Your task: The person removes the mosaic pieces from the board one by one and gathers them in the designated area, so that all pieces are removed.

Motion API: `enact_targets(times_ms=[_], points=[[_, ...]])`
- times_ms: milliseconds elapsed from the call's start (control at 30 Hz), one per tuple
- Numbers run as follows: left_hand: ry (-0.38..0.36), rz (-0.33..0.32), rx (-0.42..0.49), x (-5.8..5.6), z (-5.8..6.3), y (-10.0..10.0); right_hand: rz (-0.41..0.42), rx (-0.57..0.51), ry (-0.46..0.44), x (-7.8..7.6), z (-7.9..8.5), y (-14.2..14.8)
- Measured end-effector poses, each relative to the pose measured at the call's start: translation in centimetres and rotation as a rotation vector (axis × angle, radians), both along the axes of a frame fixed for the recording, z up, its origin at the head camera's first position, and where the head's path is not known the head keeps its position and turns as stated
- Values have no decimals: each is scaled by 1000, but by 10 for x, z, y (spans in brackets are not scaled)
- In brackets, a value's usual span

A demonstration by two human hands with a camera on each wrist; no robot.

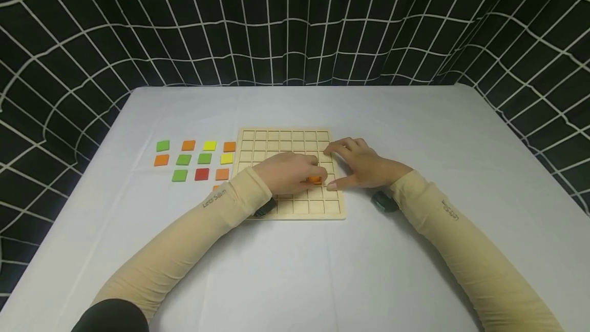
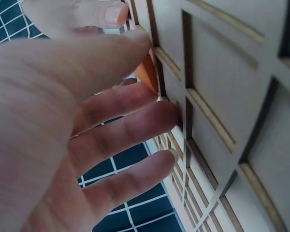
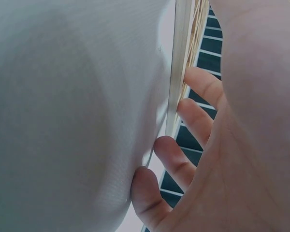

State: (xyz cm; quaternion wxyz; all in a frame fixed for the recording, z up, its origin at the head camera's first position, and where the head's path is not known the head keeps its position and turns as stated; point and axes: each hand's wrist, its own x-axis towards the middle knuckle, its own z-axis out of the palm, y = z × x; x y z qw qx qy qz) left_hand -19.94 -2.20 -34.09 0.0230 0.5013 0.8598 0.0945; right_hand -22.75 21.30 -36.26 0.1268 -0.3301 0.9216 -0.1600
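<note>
My left hand (image 1: 291, 173) reaches over the wooden grid board (image 1: 309, 209) and pinches an orange square tile (image 1: 315, 180) between thumb and forefinger. In the left wrist view, the orange tile (image 2: 146, 73) is tipped at an angle close against the board's square recesses, and the other fingertips are right at the grid. At the board's right edge lies my right hand (image 1: 360, 164), its thumb and fingers spread and holding nothing. The right wrist view shows the fingertips (image 3: 187, 112) along the board's side (image 3: 178, 72) and the white cloth.
Left of the board, loose square tiles lie in rough rows: several green tiles (image 1: 183, 160), orange tiles (image 1: 188, 145), yellow tiles (image 1: 209, 146) and a red tile (image 1: 202, 174). A white cloth covers the table (image 1: 295, 270). Behind it hangs a black curtain (image 1: 295, 24) with white grid lines.
</note>
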Motion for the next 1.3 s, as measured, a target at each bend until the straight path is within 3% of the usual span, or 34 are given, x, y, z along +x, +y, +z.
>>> enact_targets(times_ms=[367, 500, 633, 900, 1133, 1300], points=[[12, 15, 16, 1, 2, -1, -2, 12, -9, 0, 0, -2], [25, 33, 57, 5, 15, -17, 11, 8, -12, -1, 0, -9], [30, 70, 98, 9, 33, -49, -2, 20, -23, -3, 0, -12], [7, 266, 11, 15, 53, -118, -40, 39, -15, -5, -4, -1], [-29, 399, -11, 28, 44, -154, -27, 22, -5, -4, -1, 0], [-90, 476, -89, 37, 36, -170, -20, 16, -6, -4, -3, -2]])
